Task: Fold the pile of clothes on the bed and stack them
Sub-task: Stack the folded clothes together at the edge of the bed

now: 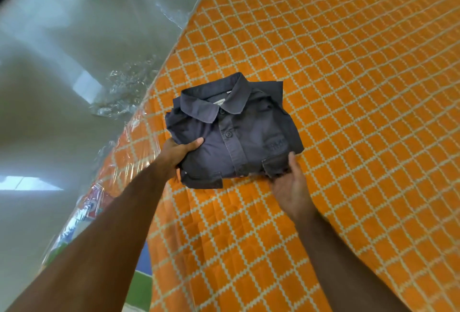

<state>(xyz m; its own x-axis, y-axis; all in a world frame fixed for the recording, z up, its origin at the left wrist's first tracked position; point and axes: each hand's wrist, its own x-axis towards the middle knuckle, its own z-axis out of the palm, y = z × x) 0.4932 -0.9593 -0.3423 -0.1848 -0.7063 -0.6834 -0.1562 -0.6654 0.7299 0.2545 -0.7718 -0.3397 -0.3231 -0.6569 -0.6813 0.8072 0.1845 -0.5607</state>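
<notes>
The shirt (234,132) is a dark grey, collared, buttoned garment, already folded into a compact square. It lies on the bed (348,87) near the left edge, collar pointing away from the person. The fabric appears to be a light woven cloth: soft, limp and not fragile, with little slip against the quilted cover. The folded layers are judged likely to spread or slide apart if the bundle is lifted by one edge only. Support from both sides, with fingers beneath the lowest layer and a thumb on top, is recommended.

The left hand (178,154) grips the near left corner of the shirt, thumb laid on top and fingers tucked beneath. The right hand (290,182) is held at the near right corner; its fingers are curled round the folded hem there.

The bed carries an orange cover with a pale lattice pattern. Clear plastic wrap (129,87) is seen along the left edge. A pale floor (49,62) lies beyond. No other clothes are visible.
</notes>
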